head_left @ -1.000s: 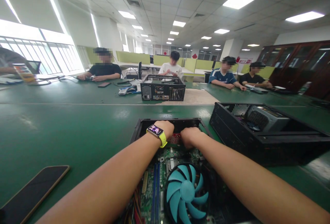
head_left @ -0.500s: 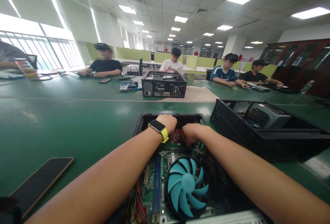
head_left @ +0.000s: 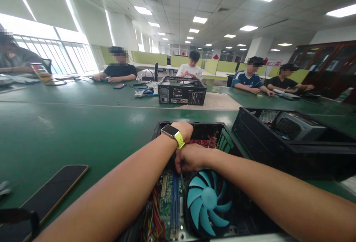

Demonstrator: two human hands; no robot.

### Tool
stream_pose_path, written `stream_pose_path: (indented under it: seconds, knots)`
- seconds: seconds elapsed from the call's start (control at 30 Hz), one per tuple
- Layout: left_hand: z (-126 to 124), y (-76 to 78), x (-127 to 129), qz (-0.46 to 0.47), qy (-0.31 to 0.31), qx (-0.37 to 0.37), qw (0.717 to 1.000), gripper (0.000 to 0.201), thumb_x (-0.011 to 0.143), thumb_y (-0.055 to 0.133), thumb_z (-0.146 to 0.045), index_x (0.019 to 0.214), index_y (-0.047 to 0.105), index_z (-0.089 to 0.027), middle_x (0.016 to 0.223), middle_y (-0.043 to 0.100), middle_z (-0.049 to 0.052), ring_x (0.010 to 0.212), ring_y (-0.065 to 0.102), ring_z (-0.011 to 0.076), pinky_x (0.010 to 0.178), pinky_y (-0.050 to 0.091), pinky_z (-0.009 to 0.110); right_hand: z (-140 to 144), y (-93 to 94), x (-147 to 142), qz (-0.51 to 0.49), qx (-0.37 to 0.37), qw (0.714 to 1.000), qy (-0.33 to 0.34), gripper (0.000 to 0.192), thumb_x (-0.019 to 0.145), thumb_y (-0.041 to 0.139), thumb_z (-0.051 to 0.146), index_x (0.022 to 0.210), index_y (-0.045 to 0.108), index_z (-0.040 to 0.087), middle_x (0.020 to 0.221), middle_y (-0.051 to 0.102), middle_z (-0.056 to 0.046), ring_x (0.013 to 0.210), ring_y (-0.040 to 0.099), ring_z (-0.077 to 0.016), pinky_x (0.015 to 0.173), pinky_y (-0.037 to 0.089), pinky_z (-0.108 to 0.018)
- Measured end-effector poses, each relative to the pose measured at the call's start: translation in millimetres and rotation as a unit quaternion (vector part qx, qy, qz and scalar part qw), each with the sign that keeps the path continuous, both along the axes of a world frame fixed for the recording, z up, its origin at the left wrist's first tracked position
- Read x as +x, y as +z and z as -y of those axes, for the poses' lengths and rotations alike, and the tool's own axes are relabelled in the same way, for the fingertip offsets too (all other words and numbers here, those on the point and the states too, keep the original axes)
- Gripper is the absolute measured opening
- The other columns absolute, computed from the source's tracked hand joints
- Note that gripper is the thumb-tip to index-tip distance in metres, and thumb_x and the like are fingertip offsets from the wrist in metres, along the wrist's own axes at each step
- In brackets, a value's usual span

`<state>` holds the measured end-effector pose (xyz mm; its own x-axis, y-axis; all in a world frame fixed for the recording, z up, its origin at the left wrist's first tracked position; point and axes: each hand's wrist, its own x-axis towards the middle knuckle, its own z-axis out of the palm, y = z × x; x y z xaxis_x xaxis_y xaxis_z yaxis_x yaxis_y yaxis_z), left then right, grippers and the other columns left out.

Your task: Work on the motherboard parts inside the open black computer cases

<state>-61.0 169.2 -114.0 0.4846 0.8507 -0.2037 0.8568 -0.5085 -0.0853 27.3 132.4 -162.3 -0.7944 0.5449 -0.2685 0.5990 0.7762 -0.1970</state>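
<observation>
Right fingers (head_left: 178, 162) curled over motherboard (head_left: 167, 206), left hand (head_left: 184, 130) beyond, fingers hidden

Our left forearm (head_left: 119, 188) slants up from the bottom left of the frame to the centre, where our left hand (head_left: 184, 130) bends away, its grip hidden. Our right forearm (head_left: 267, 182) crosses from the lower right; our right hand (head_left: 192, 157) sits just below, fingers (head_left: 178, 163) curled downward.

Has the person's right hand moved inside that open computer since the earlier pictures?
Yes: judged against the blue fan, the right hand has shifted left and toward the person, now near the fan's far-left edge.
</observation>
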Motion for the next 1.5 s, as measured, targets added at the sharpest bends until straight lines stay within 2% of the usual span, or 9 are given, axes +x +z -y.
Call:
stream_pose_path:
  seconds: [0.47, 0.67, 0.8, 0.9, 0.97, 1.0, 1.1, 1.33, 1.5]
  knots:
    - [1, 6.8, 1, -0.010, 0.008, -0.038, 0.999, 0.020, 0.068, 0.062, -0.025, 0.084, 0.071, -0.018, 0.089, 0.070, 0.014, 0.085, 0.065, 0.0281, 0.076, 0.052, 0.037, -2, -6.9, -7, 0.093, 0.002, 0.996, -0.010, 0.040, 0.071, 0.064, 0.047, 0.109, 0.063, 0.035, 0.104, 0.066, 0.006, 0.091, 0.059, -0.0177, 0.058, 0.038, -0.024]
    - [4, 9.7, -1, -0.002, 0.016, -0.038, 0.999, 0.020, 0.070, 0.061, -0.026, 0.085, 0.071, -0.018, 0.082, 0.071, 0.013, 0.081, 0.066, 0.0262, 0.074, 0.052, 0.035, 14, 31.5, 4, 0.028, -0.017, 0.999, -0.032, 0.044, 0.075, 0.060, 0.044, 0.116, 0.060, 0.030, 0.112, 0.064, 0.000, 0.097, 0.058, -0.0195, 0.070, 0.043, -0.025]
    - [3, 10.0, -2, 0.001, 0.014, -0.035, 0.999, 0.021, 0.070, 0.061, -0.030, 0.085, 0.070, -0.018, 0.079, 0.071, 0.013, 0.077, 0.067, 0.0247, 0.071, 0.052, 0.032, 37, 69.6, 64, -0.054, 0.076, 0.973, -0.213, 0.035, 0.084, 0.045, 0.050, 0.104, 0.065, 0.029, 0.097, 0.066, 0.000, 0.085, 0.060, -0.0176, 0.068, 0.042, -0.026]
    - [2, 8.9, -1, 0.001, 0.009, -0.027, 1.000, 0.022, 0.069, 0.061, -0.030, 0.086, 0.070, -0.019, 0.082, 0.071, 0.013, 0.078, 0.066, 0.0245, 0.071, 0.052, 0.032, 47, 67.6, 131, 0.042, 0.304, 0.845, -0.438, 0.041, 0.086, 0.045, 0.047, 0.111, 0.062, 0.020, 0.102, 0.063, -0.012, 0.095, 0.057, -0.0275, 0.075, 0.042, -0.037]
    - [2, 7.5, -1, 0.001, 0.006, -0.022, 1.000, 0.023, 0.069, 0.062, -0.032, 0.086, 0.070, -0.020, 0.084, 0.071, 0.012, 0.079, 0.066, 0.0246, 0.071, 0.052, 0.032, 52, 50.7, 173, 0.136, 0.381, 0.767, -0.497, 0.042, 0.083, 0.051, 0.041, 0.113, 0.060, 0.013, 0.110, 0.058, -0.020, 0.097, 0.055, -0.0323, 0.077, 0.041, -0.042]
    - [2, 6.8, -1, 0.000, 0.006, -0.021, 1.000, 0.023, 0.069, 0.062, -0.033, 0.086, 0.070, -0.020, 0.084, 0.071, 0.012, 0.079, 0.066, 0.0244, 0.070, 0.052, 0.032, 55, 40.1, 190, 0.167, 0.393, 0.757, -0.494, 0.035, 0.083, 0.052, 0.035, 0.109, 0.062, 0.013, 0.116, 0.054, -0.021, 0.096, 0.055, -0.0315, 0.077, 0.041, -0.041]
    - [2, 4.9, -2, -0.003, 0.007, -0.019, 1.000, 0.022, 0.070, 0.060, -0.032, 0.086, 0.070, -0.021, 0.084, 0.071, 0.011, 0.078, 0.066, 0.0236, 0.070, 0.051, 0.031, 74, 10.7, 228, 0.184, 0.411, 0.782, -0.430, 0.030, 0.083, 0.041, 0.013, 0.095, 0.068, 0.020, 0.132, 0.045, -0.017, 0.095, 0.057, -0.0248, 0.079, 0.042, -0.037]
    - [3, 3.3, 0, -0.003, -0.004, -0.008, 1.000, 0.025, 0.068, 0.061, -0.034, 0.088, 0.071, -0.023, 0.094, 0.070, 0.012, 0.086, 0.065, 0.0287, 0.073, 0.052, 0.038, 136, -18.5, 319, 0.101, 0.436, 0.834, -0.321, 0.056, 0.080, 0.042, 0.016, 0.133, 0.045, 0.031, 0.148, 0.025, -0.005, 0.130, 0.033, -0.0273, 0.105, 0.026, -0.051]
    - [6, 2.4, 3, -0.008, -0.006, -0.012, 1.000, 0.026, 0.068, 0.062, -0.033, 0.089, 0.071, -0.021, 0.096, 0.070, 0.013, 0.089, 0.065, 0.0312, 0.075, 0.052, 0.040, 91, -16.2, 404, 0.090, 0.434, 0.840, -0.314, 0.054, 0.083, 0.028, 0.010, 0.123, 0.057, 0.030, 0.143, 0.036, -0.006, 0.134, 0.025, -0.0212, 0.110, 0.013, -0.045]
